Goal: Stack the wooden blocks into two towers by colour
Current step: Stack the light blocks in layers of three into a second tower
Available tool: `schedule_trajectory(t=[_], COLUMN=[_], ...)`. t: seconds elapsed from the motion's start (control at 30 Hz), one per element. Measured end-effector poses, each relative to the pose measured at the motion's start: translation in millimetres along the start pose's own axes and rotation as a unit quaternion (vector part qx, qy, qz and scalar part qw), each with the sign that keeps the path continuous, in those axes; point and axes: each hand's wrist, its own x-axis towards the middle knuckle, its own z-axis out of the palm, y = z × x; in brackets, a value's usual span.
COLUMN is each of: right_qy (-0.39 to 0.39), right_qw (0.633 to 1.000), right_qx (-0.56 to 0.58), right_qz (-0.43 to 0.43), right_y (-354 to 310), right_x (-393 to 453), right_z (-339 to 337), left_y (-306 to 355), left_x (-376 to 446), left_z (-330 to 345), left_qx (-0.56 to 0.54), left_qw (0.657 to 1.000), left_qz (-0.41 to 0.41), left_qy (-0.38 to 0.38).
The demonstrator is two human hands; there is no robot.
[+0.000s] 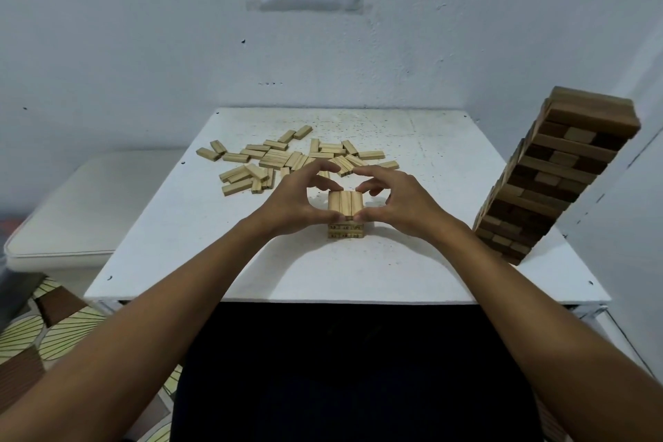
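Light tower (pixel 346 222): a short stack of pale blocks at the centre of the frame, on the white surface (pixel 222 262); its top layer is three blocks lying side by side, with layers crossing beneath.
Left hand (pixel 299 195): curled round the left side of the top layer, thumb at the near edge and fingers at the far edge, grasping the blocks.
Right hand (pixel 398 199): mirrors it on the right side, thumb and fingers pinching the same top layer.
Loose pale blocks (pixel 287 160): scattered in a heap behind the hands, left of centre in the upper half of the surface.
Dark tower (pixel 552 176): a tall stack of brown blocks at the right edge of the frame, well apart from the light tower.
Cushioned seat (pixel 53 219): left of the surface, by the wall.
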Motion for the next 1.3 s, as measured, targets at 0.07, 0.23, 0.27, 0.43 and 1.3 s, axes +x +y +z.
schedule_trajectory(t=[0.07, 0.23, 0.27, 0.43, 1.3], right_qy=[-0.001, 0.002, 0.003, 0.004, 0.107], right_qw=[1.000, 1.000, 1.000, 1.000, 0.994], right_qx=[0.002, 0.005, 0.005, 0.007, 0.025], right_qz=[0.000, -0.003, -0.004, -0.007, 0.000], right_y=[0.8, 2.3, 2.6, 2.9, 4.4], right_x=[-0.1, -0.5, -0.4, -1.2, 9.5], right_z=[0.4, 2.1, 2.2, 2.3, 2.1], left_y=[-0.2, -1.2, -1.5, -2.0, -11.2], left_x=[-0.4, -0.9, -0.8, -0.8, -0.7], left_z=[0.2, 1.5, 1.6, 1.2, -7.8], left_qx=[-0.002, -0.005, -0.005, 0.000, -0.011], left_qw=[1.000, 1.000, 1.000, 1.000, 0.998], left_qz=[0.002, -0.005, -0.005, -0.005, 0.007], left_qy=[-0.001, -0.009, -0.010, -0.011, 0.054])
